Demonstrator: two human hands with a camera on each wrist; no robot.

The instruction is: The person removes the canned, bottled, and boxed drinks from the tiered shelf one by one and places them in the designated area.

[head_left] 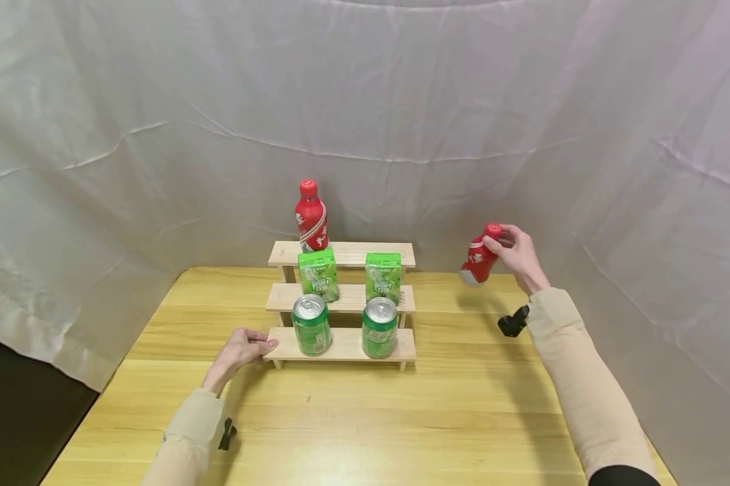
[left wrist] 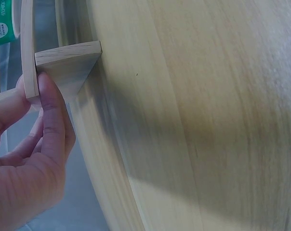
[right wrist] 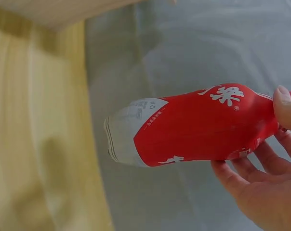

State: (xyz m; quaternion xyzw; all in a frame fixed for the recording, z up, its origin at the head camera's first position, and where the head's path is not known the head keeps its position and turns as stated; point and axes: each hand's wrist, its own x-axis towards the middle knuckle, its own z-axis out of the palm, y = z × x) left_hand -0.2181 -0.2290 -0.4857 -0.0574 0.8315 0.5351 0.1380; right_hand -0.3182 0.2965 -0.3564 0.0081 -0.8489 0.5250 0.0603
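My right hand [head_left: 518, 256] grips a red bottle [head_left: 479, 258] by its neck, tilted over the table at the right of the shelf. In the right wrist view the bottle [right wrist: 198, 126] shows white lettering and a clear base, with thumb and fingers around its neck end. My left hand [head_left: 241, 351] pinches the left end of the bottom step of a wooden three-step shelf [head_left: 346, 345], thumb on top and fingers beneath. Another red bottle [head_left: 312, 219] stands on the top step at left. Two green juice boxes [head_left: 383, 280] stand on the middle step, two green cans [head_left: 379, 331] on the bottom one.
The shelf stands on a wooden table [head_left: 352, 425] near its back edge. A pale cloth curtain [head_left: 365, 101] hangs behind and along both sides. A dark area [head_left: 24, 412] lies beyond the table's left edge.
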